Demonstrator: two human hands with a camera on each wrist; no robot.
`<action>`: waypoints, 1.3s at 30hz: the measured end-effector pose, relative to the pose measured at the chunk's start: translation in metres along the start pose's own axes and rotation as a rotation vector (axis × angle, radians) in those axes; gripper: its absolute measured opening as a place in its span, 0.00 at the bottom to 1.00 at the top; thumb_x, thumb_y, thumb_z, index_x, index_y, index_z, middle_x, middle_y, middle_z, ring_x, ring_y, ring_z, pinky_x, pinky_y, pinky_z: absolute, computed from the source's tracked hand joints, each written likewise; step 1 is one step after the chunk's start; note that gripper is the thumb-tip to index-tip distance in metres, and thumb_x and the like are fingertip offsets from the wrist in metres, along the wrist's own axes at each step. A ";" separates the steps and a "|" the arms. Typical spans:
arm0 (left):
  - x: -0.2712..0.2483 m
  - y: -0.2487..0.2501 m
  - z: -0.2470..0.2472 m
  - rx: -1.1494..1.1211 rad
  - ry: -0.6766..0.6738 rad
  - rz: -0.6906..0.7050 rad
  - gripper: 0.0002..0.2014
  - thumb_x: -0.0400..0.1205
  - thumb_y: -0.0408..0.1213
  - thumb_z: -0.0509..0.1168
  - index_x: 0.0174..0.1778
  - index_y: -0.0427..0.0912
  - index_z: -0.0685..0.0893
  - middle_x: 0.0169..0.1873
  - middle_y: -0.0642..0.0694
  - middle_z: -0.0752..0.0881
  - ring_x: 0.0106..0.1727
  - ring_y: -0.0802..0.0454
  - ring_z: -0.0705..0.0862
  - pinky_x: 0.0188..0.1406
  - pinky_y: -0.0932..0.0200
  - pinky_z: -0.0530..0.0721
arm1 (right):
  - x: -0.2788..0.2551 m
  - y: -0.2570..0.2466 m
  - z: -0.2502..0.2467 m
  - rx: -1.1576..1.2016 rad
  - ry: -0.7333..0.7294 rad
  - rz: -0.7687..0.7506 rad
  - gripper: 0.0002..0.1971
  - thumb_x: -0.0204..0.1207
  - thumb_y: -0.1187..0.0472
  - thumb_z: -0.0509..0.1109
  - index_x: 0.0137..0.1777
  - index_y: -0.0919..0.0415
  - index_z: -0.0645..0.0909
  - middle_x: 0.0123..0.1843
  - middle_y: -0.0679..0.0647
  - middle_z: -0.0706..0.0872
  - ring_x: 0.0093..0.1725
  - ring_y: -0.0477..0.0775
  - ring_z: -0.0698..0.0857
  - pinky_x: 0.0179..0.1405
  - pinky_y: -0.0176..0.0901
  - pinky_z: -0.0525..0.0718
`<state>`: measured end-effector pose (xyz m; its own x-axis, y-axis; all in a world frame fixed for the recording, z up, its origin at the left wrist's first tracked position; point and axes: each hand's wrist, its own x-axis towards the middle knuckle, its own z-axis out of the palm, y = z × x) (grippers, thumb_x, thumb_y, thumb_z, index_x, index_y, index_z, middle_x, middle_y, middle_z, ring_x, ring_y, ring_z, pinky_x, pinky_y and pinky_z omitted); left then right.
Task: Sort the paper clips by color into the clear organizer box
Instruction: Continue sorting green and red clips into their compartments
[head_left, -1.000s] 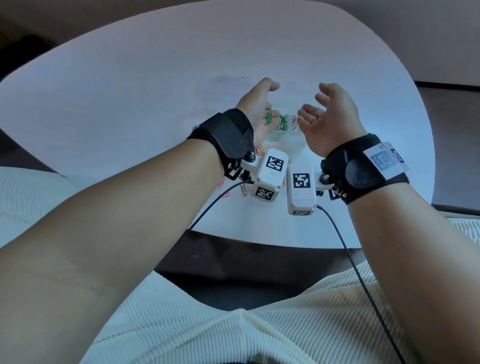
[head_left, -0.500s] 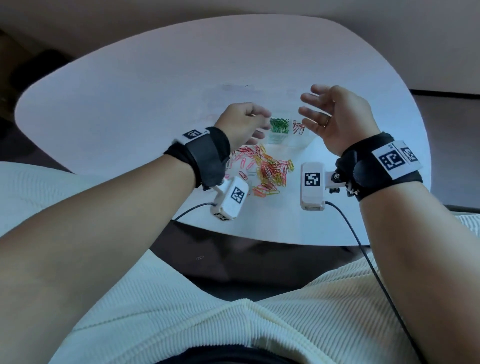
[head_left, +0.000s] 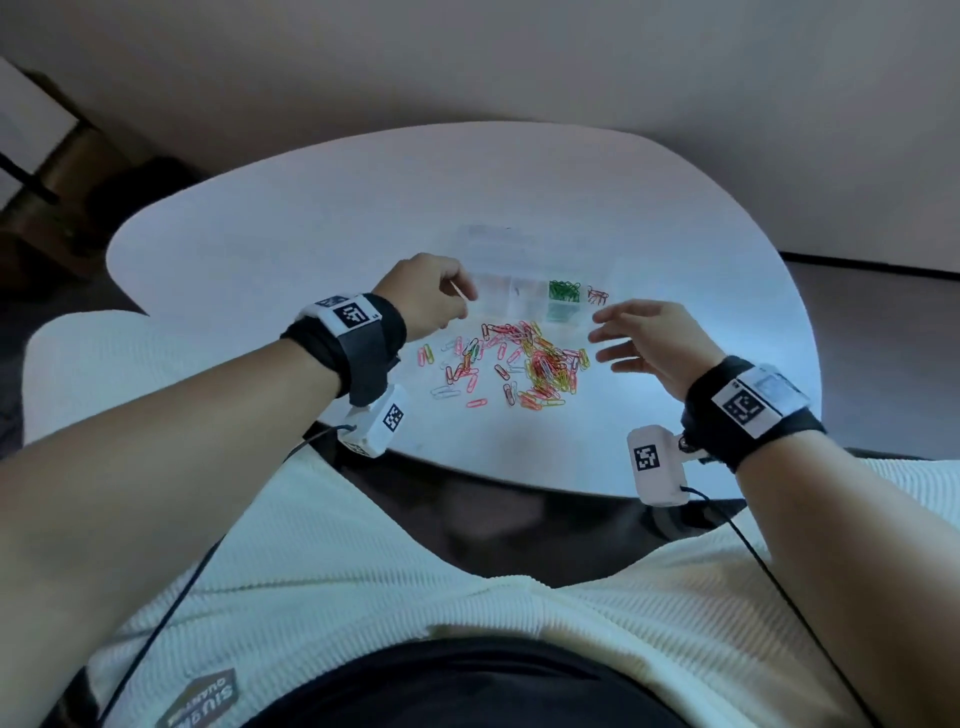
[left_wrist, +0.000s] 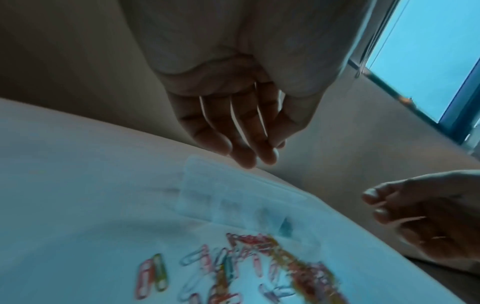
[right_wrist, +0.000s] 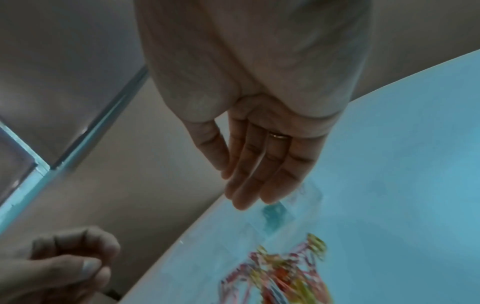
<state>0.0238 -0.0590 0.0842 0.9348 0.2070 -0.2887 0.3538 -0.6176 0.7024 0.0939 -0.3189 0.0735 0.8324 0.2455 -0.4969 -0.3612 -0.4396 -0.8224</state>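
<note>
Over the table's (head_left: 311, 249) middle, your left hand (head_left: 423, 297) hovers, fingers loosely curled, holding nothing. Your right hand (head_left: 649, 338) hangs spread beside the paper clips (head_left: 524, 364). Organizer box (head_left: 524, 299) sits behind them.

Right hand (right_wrist: 262, 144), fingers (right_wrist: 244, 185) straight, above organizer box (right_wrist: 309, 197).

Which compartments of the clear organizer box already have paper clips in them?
Two: green clips fill one organizer box compartment, red clips the rightmost.

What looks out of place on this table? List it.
A loose heap of mixed-colour paper clips lies spread on the table in front of the clear organizer box, still unsorted. A few red clips sit at the box's right end; whether inside or outside it is unclear. Nothing looks damaged.
</note>
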 end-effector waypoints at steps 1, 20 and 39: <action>-0.001 -0.008 0.004 0.064 -0.006 -0.025 0.09 0.76 0.32 0.67 0.42 0.52 0.86 0.39 0.52 0.87 0.38 0.51 0.85 0.38 0.63 0.80 | -0.001 0.010 0.001 -0.053 -0.018 0.023 0.08 0.81 0.67 0.64 0.52 0.62 0.86 0.48 0.60 0.91 0.37 0.56 0.88 0.41 0.46 0.85; 0.040 -0.092 0.025 0.320 -0.050 -0.166 0.09 0.72 0.36 0.73 0.47 0.49 0.85 0.45 0.52 0.85 0.47 0.49 0.83 0.49 0.56 0.83 | 0.063 0.061 0.025 -0.586 0.198 -0.043 0.13 0.74 0.55 0.76 0.58 0.56 0.87 0.51 0.52 0.91 0.54 0.53 0.87 0.50 0.36 0.79; 0.051 -0.085 0.036 0.429 -0.006 -0.185 0.11 0.76 0.32 0.70 0.55 0.40 0.86 0.53 0.41 0.87 0.52 0.40 0.85 0.45 0.55 0.80 | 0.067 0.059 0.027 -0.608 0.218 0.044 0.09 0.75 0.62 0.69 0.45 0.62 0.90 0.45 0.56 0.90 0.50 0.56 0.86 0.44 0.39 0.79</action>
<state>0.0396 -0.0233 -0.0139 0.8564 0.3397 -0.3889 0.4680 -0.8288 0.3067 0.1168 -0.3052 -0.0159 0.9117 0.0634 -0.4059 -0.1472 -0.8720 -0.4668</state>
